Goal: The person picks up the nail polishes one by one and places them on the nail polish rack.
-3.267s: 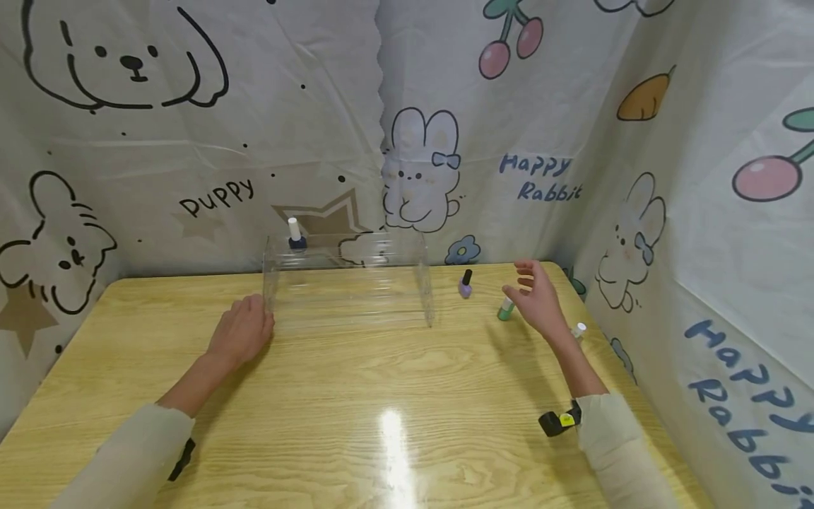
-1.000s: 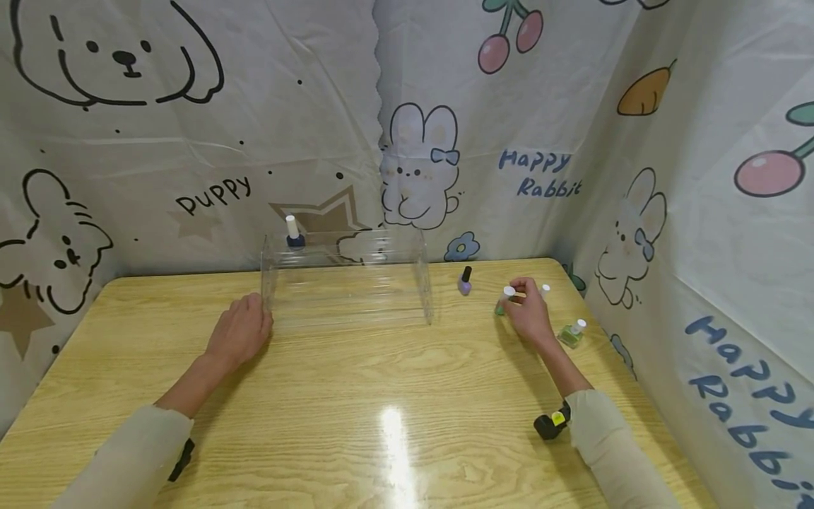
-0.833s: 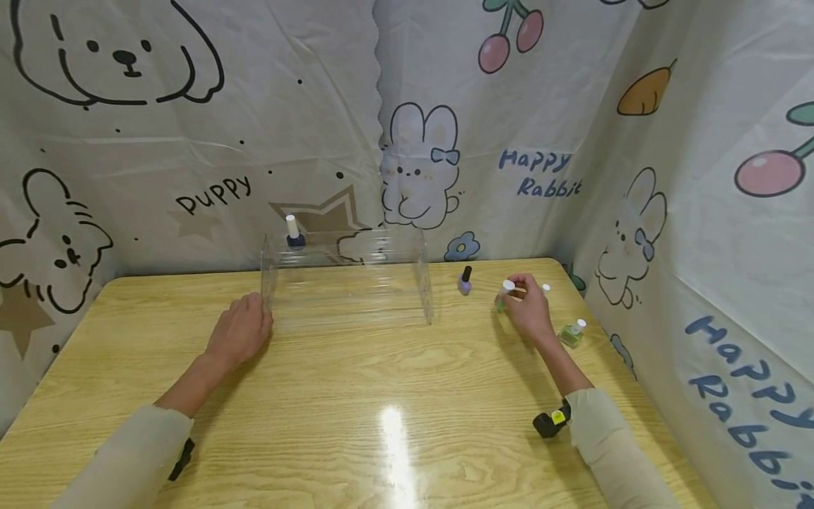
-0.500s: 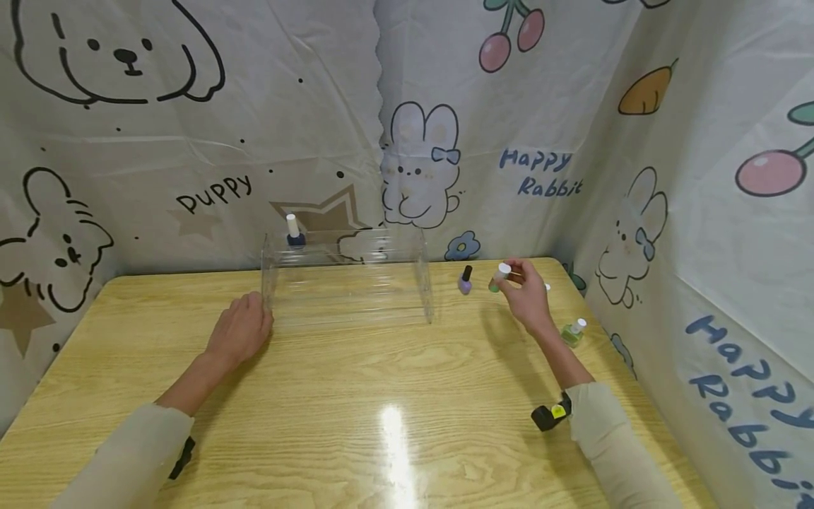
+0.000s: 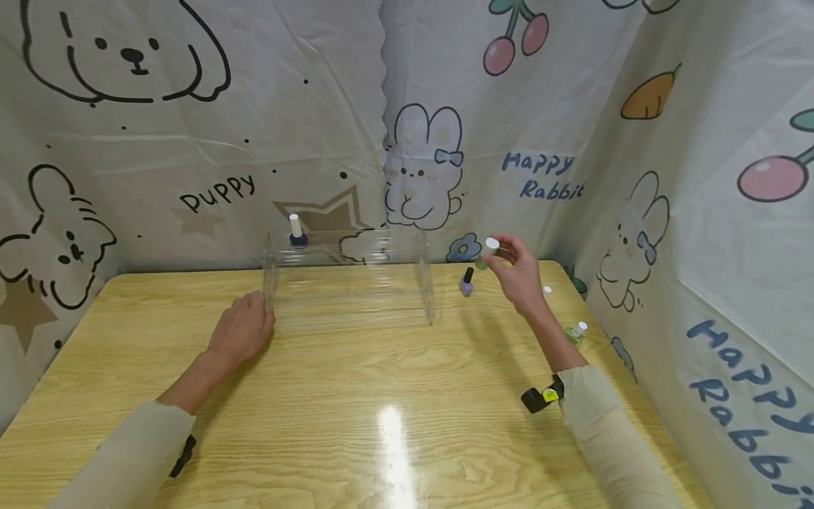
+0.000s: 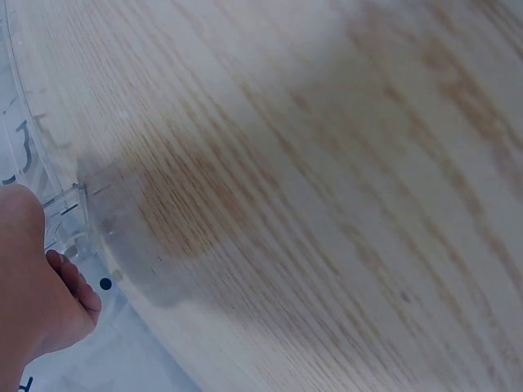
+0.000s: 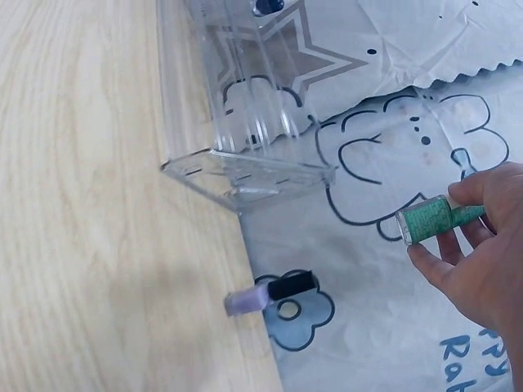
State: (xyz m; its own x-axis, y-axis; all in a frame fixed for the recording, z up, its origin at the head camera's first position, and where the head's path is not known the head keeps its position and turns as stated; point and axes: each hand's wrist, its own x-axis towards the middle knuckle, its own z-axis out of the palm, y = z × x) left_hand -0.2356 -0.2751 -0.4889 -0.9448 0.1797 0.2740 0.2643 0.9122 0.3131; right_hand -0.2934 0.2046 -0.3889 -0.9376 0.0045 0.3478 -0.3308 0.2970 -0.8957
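Note:
My right hand (image 5: 521,274) pinches a green glitter nail polish bottle (image 7: 427,220) with a white cap, raised above the table and tilted. Below and left of it, a purple nail polish bottle (image 5: 467,286) with a black cap stands on the table. My left hand (image 5: 240,329) grips the left side of a clear acrylic tiered rack (image 5: 427,283), its curled fingers (image 6: 75,286) partly seen in the left wrist view. On the rack's top tier, at the left end, stands a dark blue nail polish bottle (image 5: 297,239) with a white cap.
A yellow-green nail polish bottle (image 5: 574,336) stands near the table's right edge, partly behind my right forearm. Farther back, another bottle's white cap (image 5: 547,290) shows beside the wrist. A printed curtain (image 5: 540,113) hangs behind the wooden table (image 5: 356,396).
My right hand has closed its fingers on the green nail polish bottle, lifted it and carried it leftward toward the rack. My left hand has stayed at the rack's left side.

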